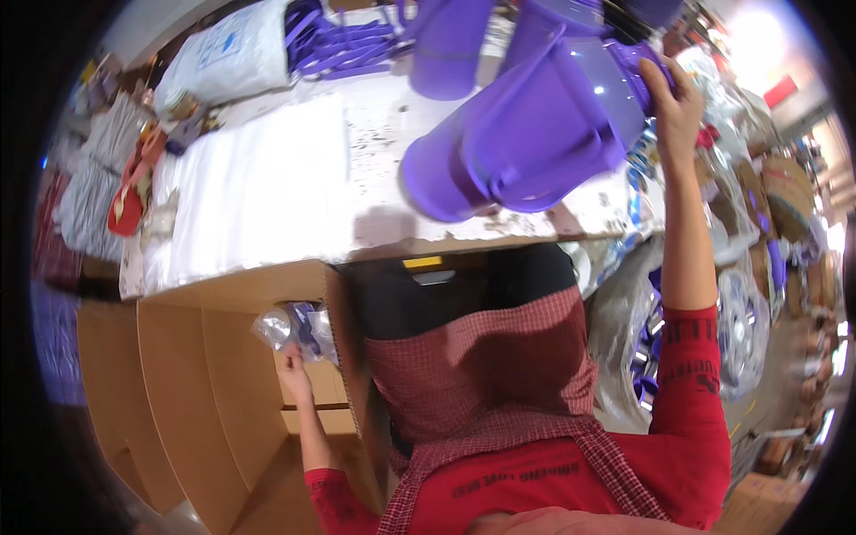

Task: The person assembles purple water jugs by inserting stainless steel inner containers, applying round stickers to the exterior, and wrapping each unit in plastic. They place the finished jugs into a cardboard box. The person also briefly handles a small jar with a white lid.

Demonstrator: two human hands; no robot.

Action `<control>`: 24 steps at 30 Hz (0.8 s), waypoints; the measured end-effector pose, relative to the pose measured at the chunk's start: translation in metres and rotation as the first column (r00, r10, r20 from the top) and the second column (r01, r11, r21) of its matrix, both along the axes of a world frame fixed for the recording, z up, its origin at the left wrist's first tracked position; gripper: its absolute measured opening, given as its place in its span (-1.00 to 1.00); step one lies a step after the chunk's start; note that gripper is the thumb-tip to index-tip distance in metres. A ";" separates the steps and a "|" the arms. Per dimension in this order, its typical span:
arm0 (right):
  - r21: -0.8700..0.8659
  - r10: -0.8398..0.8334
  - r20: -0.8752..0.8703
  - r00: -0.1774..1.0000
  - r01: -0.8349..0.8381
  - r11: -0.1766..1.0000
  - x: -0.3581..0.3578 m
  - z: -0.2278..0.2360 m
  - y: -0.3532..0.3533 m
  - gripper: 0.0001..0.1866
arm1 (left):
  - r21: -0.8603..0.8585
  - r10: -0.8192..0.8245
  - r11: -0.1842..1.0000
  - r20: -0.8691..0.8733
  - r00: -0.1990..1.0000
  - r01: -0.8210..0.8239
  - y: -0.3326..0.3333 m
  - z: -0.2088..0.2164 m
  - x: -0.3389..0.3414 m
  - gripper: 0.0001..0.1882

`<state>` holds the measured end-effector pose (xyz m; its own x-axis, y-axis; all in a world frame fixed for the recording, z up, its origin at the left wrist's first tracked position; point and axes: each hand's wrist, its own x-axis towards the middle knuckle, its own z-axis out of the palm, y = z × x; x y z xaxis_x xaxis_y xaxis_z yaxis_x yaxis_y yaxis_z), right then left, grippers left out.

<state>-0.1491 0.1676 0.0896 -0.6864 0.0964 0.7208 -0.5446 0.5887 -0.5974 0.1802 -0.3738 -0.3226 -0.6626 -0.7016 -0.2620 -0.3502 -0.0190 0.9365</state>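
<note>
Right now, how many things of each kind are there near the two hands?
Stack of purple jugs, in right hand: 1
Upright purple jugs: 2
Clear bagged item, in left hand: 1
Cardboard box: 1
White sack: 1
Total: 6

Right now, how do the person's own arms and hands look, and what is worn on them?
Both hands, the left hand and the right hand, are bare: no gloves. Each arm wears a red sleeve pushed up, so the forearms are uncovered. The right sleeve carries dark printed markings. A red checked apron covers the front.
</note>
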 end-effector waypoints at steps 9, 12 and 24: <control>0.046 0.680 0.244 0.692 -0.708 0.704 0.098 -0.011 -0.038 -0.84 | -0.140 -0.679 0.500 -0.676 0.286 0.855 0.239 0.356 -0.210 -0.08; 0.019 0.692 0.208 0.691 -0.711 0.703 0.100 -0.049 -0.013 -0.84 | -0.063 -0.819 0.310 -0.525 0.233 0.949 0.320 0.356 -0.220 -0.12; -0.310 0.193 0.586 0.787 -0.002 0.951 0.147 -0.370 0.231 -0.77 | 0.214 -0.605 0.753 -0.148 0.782 0.623 0.257 0.233 -0.257 -0.67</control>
